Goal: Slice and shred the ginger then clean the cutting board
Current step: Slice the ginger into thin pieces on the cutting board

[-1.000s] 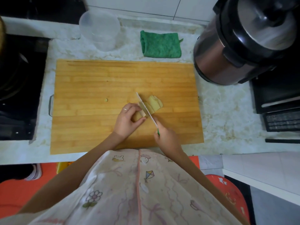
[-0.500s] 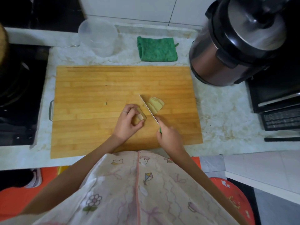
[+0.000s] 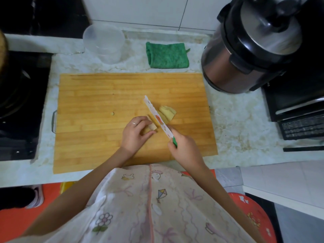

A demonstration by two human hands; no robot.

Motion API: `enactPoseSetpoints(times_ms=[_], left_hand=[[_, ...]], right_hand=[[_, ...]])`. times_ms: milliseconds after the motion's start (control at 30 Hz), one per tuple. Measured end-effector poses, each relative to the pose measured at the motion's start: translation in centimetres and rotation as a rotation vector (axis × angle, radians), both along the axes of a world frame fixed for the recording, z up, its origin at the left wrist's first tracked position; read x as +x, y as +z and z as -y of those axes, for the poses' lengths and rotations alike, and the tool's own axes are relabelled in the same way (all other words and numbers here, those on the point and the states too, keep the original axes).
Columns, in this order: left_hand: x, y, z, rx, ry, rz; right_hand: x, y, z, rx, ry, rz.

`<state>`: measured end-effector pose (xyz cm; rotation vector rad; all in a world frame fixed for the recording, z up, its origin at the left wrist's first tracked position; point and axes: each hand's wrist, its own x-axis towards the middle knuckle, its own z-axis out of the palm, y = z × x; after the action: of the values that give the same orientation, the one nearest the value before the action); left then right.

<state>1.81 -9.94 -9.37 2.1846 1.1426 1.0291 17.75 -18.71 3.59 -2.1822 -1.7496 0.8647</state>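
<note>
I see a pale, speckled stone worktop with a big, round, shiny cooker on the right. In the middle lies the flat wooden cutting board, made of long yellow strips. Behind it sit a see-through plastic tub and a fuzzy green cloth, folded. The left hand curls round the ginger near the board's middle. The right hand is wrapped tight on the green handle of the thin white knife. Its blade sits between the ginger and some pale cut slices. I think slicing is under way. Next, the blade must press straight down, clear of the fingers.
</note>
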Motion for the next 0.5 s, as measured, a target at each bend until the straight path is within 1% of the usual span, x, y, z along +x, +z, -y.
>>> enactPoseSetpoints(times_ms=[167,500], left_hand=[[-0.1,-0.1,0.1,-0.029,0.004,0.046],[0.0,-0.2,0.0,-0.056,0.015,0.08]], right_hand=[[-1.1,1.3,-0.3,-0.079,0.078,0.12],[-2.8,1.8,0.0,-0.12,0.095,0.201]])
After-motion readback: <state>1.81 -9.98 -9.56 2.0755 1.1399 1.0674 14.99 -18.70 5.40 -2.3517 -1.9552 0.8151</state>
